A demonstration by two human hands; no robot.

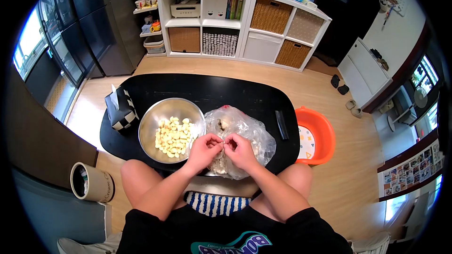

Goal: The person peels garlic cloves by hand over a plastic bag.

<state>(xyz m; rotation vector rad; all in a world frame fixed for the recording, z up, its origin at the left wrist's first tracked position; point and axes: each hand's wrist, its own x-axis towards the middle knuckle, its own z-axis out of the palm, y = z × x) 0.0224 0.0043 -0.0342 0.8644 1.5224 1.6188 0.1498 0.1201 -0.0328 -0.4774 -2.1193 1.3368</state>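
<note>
A black shirt (155, 235) lies nearest; past it, left hand (205, 152) and right hand (240, 152) meet, fingertips bunched together over a clear bag (263, 145); whether they clamp anything, I cannot tell. Pale cloves (174, 136) fill part of the bowl (149, 118) beside it

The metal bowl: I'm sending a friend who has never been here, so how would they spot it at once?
Find the black table. On it, between the checkered tissue box and the clear plastic bag, sits the bowl. Unlike them, it is round, shiny metal, holding pale yellow pieces.
</note>
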